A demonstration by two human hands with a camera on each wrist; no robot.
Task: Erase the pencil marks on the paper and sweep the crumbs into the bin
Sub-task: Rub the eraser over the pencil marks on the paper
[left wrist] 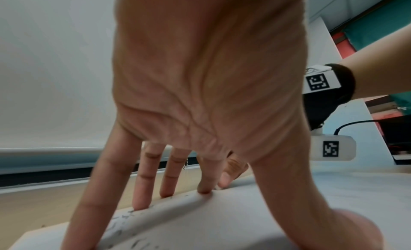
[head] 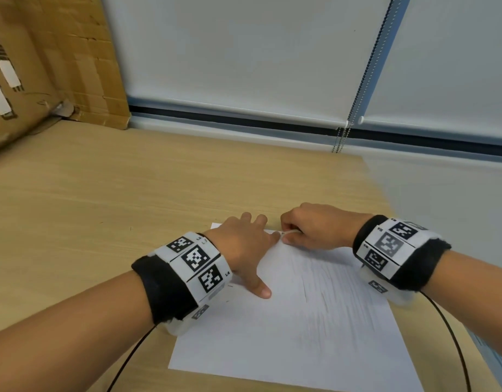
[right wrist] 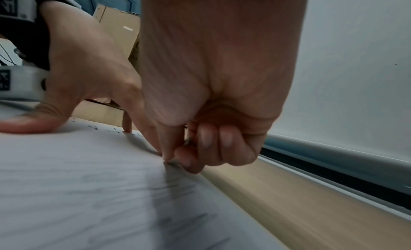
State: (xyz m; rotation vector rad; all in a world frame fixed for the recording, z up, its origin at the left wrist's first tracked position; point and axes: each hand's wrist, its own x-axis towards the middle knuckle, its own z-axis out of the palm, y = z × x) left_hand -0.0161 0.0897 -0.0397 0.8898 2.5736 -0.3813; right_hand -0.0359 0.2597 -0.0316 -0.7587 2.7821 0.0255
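A white sheet of paper (head: 300, 329) lies on the wooden table (head: 102, 193), with faint grey pencil marks (head: 323, 284) across its right half. My left hand (head: 244, 244) lies flat on the sheet's far left part, fingers spread and pressing it down (left wrist: 206, 187). My right hand (head: 314, 230) is curled at the sheet's far edge, pinching a small white eraser (head: 290, 231) against the paper, right beside the left index finger. In the right wrist view the eraser is mostly hidden by the fingers (right wrist: 206, 141). Dark eraser crumbs (left wrist: 124, 218) lie along the far left edge.
A cardboard box (head: 46, 66) stands at the back left. White roller blinds (head: 244, 52) with a bead chain (head: 360, 89) hang behind the table. The table's right edge (head: 385, 199) runs close to the paper. Black cables (head: 453, 335) trail from both wristbands. No bin is in view.
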